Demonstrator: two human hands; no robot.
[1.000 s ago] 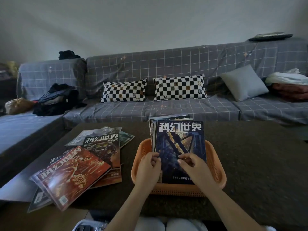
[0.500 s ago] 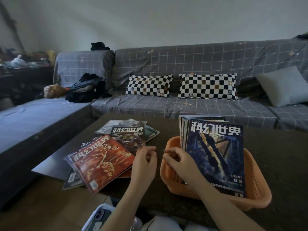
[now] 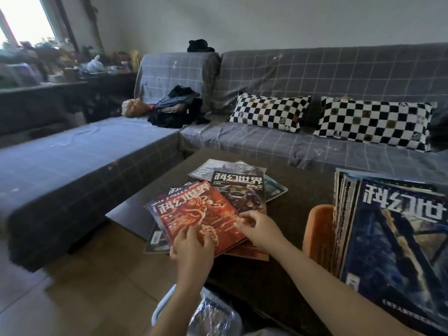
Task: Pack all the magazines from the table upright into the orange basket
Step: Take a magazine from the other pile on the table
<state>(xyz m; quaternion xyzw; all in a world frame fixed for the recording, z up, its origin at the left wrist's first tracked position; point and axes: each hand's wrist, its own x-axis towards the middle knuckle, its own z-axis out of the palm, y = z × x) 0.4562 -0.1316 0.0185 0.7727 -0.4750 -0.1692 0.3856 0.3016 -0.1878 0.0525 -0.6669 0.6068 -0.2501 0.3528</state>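
Both grips meet the red magazine [image 3: 194,214] atop the surface's [image 3: 295,204] loose pile: left hand [image 3: 191,248] pinching its near edge, right hand [image 3: 258,229] resting, fingers curled, on its cover, beside the orange basket [image 3: 317,234].

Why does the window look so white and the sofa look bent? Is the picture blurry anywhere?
Head view: the window at upper left is blown out to white by daylight, while the room is dim; the wide lens bows the sofa and stretches the blue magazine at the right edge; the clutter under the window is smeared, yet the red magazine stays readable.
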